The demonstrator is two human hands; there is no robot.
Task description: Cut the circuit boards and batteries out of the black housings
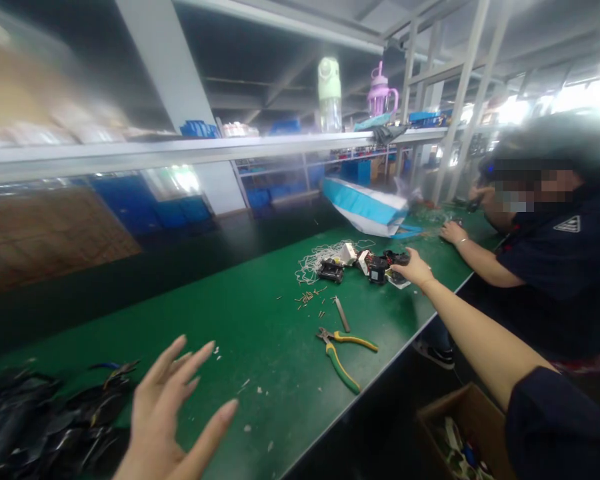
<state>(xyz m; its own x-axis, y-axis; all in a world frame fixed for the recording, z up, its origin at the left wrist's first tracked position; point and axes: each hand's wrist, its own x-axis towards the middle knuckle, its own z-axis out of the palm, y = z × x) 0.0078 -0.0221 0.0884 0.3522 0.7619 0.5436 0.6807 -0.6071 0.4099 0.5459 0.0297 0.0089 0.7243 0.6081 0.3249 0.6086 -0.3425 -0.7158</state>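
My left hand (173,413) hovers over the near left of the green table (260,347), fingers spread, holding nothing. Just to its left lies a blurred heap of black plastic parts (45,420). My right hand (415,269) reaches to a cluster of small parts, thumb and fingers apart beside a black part (396,259); whether it touches is unclear. In that cluster are a boxy black part (378,270), another black part (331,271), white pieces (349,253) and tangled white wire (313,262). Cutting pliers (341,367) lie with handles spread, near a thin grey tool (343,316) and several small screws (307,297).
A blue and white bag (365,207) lies behind the cluster. A co-worker's hand (453,232) rests on the table at right. Below the table edge stands a cardboard box (430,420) with scraps. Overhead, a shelf (280,143) carries a green bottle (329,93) and a purple bottle (379,97).
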